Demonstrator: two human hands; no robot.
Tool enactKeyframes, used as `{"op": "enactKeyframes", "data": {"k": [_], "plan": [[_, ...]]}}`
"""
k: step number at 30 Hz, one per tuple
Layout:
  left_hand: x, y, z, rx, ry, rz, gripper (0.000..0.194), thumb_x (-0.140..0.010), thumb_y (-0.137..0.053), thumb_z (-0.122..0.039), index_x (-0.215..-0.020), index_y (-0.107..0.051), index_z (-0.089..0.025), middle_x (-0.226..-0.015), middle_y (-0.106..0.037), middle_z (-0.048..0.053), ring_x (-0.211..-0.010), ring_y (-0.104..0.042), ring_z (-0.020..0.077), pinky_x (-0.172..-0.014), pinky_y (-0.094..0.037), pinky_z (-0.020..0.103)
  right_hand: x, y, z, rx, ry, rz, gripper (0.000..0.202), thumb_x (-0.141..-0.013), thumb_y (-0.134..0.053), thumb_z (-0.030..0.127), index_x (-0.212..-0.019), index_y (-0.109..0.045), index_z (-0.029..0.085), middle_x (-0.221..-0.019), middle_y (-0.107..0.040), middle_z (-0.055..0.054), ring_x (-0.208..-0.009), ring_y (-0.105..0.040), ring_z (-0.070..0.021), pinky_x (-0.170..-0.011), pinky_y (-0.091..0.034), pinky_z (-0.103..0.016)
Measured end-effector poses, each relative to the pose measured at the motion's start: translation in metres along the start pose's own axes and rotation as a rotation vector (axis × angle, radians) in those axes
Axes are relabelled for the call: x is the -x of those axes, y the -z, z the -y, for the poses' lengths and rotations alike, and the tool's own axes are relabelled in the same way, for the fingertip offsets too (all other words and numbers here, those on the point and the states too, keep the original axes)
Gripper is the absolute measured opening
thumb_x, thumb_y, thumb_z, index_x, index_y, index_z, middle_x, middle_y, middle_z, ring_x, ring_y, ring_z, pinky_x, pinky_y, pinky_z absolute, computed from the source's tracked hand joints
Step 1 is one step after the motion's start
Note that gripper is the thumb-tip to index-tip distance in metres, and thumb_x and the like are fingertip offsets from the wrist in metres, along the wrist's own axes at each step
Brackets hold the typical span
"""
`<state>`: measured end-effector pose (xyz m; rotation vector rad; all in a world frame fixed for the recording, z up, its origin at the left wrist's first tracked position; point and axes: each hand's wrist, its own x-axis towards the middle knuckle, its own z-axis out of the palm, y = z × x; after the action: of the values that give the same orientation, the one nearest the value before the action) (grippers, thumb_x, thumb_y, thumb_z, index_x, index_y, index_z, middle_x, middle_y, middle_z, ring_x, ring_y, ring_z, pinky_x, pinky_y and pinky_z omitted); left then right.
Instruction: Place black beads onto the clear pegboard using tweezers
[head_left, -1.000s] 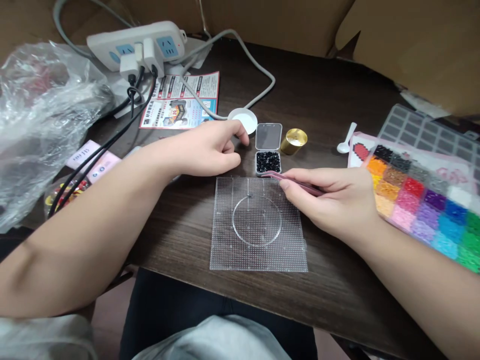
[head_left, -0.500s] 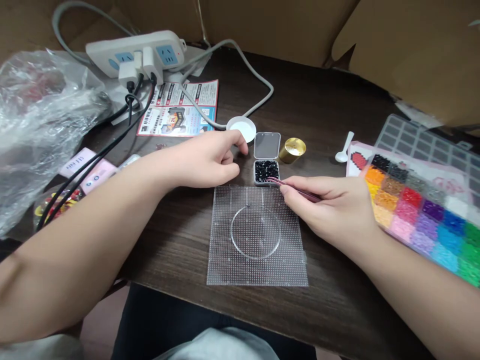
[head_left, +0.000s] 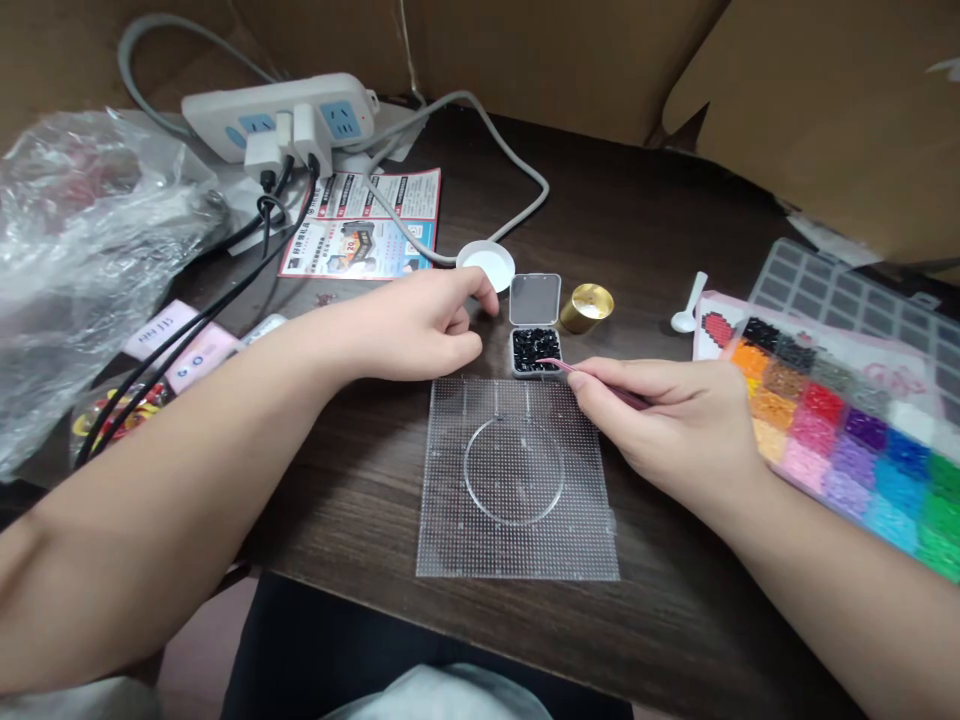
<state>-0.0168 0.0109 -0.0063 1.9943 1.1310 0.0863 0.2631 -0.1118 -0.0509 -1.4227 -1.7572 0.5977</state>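
My right hand (head_left: 675, 410) grips a pair of pink tweezers (head_left: 611, 388). Their tips reach into black beads (head_left: 534, 346) in a small clear box (head_left: 514, 370), whose hinged lid (head_left: 535, 299) stands open behind. On the left, my left hand (head_left: 439, 325) holds nothing. Its thumb and index finger are apart and the other fingers curl under; the index fingertip overlaps the near rim of a white round dish (head_left: 491, 258), and I cannot tell whether it touches. A clear square pegboard (head_left: 517, 550) lies in front of the bead box, with a raised ring outline on it.
A gold cup (head_left: 587, 308) stands right of the box. Further right lie a white spoon (head_left: 688, 305) and a tray of coloured beads (head_left: 853, 460). A power strip (head_left: 225, 115), cables, a printed leaflet (head_left: 360, 235) and plastic wrapping (head_left: 90, 270) fill the left side.
The whole view has shifted slightly, so everything sits a little lower. The tweezer tips stay among the black beads, and my left hand keeps its pose by the white dish.
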Motion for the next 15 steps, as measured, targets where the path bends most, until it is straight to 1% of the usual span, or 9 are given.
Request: {"op": "enactKeyframes", "data": {"k": [5, 10, 15], "plan": [[0.0002, 0.0005, 0.0007, 0.003, -0.009, 0.0, 0.046, -0.08, -0.075, -0.022, -0.123, -0.063, -0.032, -0.058, -0.053, -0.013, -0.05, -0.045, 0.0206, -0.061, -0.035, 0.039, 0.0028, -0.0019, -0.003, -0.016, -0.019, -0.06, 0.02, -0.107, -0.09, 0.024, -0.098, -0.106, 0.034, -0.068, -0.083, 0.001, -0.056, -0.075, -0.0225, -0.047, -0.058, -0.032], [-0.0001, 0.0003, 0.0026, 0.007, -0.005, 0.003, 0.05, -0.078, -0.076, -0.023, -0.125, -0.063, -0.032, -0.058, -0.052, -0.012, -0.052, -0.05, 0.0226, -0.063, -0.034, 0.04, 0.0009, 0.0006, -0.0011, -0.004, -0.013, -0.034, 0.022, -0.107, -0.089, 0.024, -0.097, -0.106, 0.033, -0.066, -0.081, 0.001, -0.055, -0.075, -0.0227, -0.046, -0.058, -0.032], [0.0007, 0.0005, 0.0014, -0.005, -0.001, 0.0, 0.05, -0.079, -0.074, -0.022, -0.126, -0.063, -0.031, -0.057, -0.053, -0.013, -0.051, -0.047, 0.022, -0.064, -0.036, 0.04, -0.0008, 0.0003, 0.0004, -0.006, -0.015, -0.027, 0.022, -0.104, -0.089, 0.024, -0.103, -0.108, 0.033, -0.069, -0.085, 0.001, -0.054, -0.072, -0.0206, -0.046, -0.054, -0.03]]}}
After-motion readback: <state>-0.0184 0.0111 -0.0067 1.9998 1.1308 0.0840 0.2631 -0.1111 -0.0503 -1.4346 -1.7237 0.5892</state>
